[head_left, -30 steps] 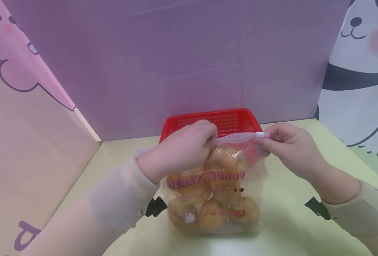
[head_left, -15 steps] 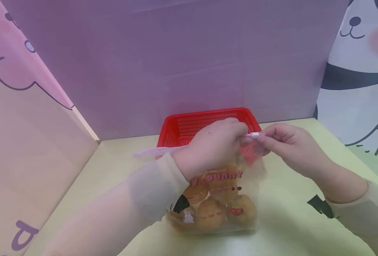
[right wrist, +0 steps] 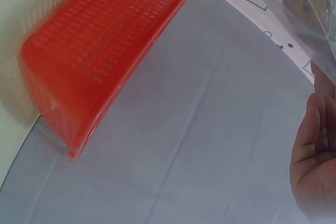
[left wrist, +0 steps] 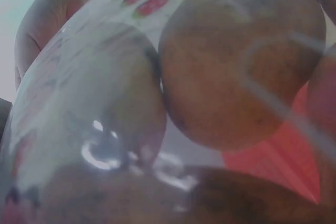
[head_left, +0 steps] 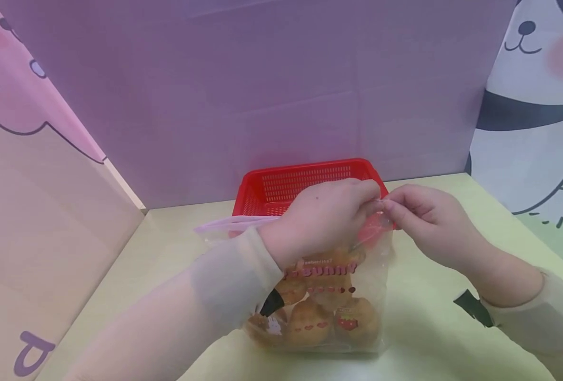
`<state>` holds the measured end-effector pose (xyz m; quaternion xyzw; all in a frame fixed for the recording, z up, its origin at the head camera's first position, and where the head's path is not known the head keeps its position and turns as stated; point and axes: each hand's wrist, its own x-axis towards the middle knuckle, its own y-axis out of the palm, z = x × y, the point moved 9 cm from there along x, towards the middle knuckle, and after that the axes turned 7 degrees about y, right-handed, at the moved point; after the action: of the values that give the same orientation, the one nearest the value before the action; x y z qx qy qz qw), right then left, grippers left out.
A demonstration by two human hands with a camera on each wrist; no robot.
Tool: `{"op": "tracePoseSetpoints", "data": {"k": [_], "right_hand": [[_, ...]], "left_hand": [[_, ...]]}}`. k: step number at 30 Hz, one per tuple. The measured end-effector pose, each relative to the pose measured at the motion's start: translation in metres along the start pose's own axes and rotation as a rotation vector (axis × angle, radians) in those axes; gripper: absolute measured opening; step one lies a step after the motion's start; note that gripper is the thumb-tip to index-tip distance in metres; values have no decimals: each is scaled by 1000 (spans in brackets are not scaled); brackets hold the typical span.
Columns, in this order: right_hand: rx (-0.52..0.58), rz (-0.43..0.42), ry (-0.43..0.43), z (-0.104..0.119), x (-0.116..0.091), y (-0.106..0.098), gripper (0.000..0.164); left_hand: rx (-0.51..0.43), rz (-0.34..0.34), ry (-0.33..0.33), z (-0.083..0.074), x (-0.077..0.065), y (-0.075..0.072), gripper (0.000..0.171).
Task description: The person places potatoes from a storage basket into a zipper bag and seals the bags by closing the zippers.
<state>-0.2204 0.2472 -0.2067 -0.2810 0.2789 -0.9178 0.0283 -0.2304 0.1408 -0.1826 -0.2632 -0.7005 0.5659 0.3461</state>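
A clear zip bag (head_left: 375,275) with printed lettering and hearts stands upright on the table, holding several round brown potatoes (head_left: 310,323). My left hand (head_left: 329,217) reaches across the front of the bag and pinches its top edge near the right corner. Right beside it, my right hand (head_left: 434,227) pinches that corner between thumb and finger. The pale pink zip strip (head_left: 234,222) shows to the left of the left wrist. Fingers hide the white slider. The left wrist view shows a potato (left wrist: 236,72) close up through the plastic.
Behind the bag, a red perforated basket (head_left: 305,174) stands near the purple back wall (head_left: 262,95). The pale yellow tabletop (head_left: 167,254) extends to both sides. Cartoon-printed panels (head_left: 524,159) stand at left and right.
My left hand has slid rightwards along the bag's top edge until it meets the right hand. The white slider has gone from sight under the fingers. The right hand stays at the corner.
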Motion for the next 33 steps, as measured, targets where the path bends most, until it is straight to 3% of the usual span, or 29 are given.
{"op": "tracePoseSetpoints", "data": {"k": [7,13,22,30,33], "right_hand": [[28,-19,-14,3,-2,0,12],[65,-22,-11,1,-3,-2,12],[90,-35,38,-5,-3,-7,11],[37,27,88,-2,2,-6,11],[-39,37,36,8,5,-5,21]], "left_hand": [[-34,-22,-3,1,-5,-6,8],[6,-37,-20,7,-12,-10,3],[-5,-54,-47,20,-24,-13,11],[37,-65,-39,20,-25,-13,12],[46,-66,-40,20,-25,-13,10]]}}
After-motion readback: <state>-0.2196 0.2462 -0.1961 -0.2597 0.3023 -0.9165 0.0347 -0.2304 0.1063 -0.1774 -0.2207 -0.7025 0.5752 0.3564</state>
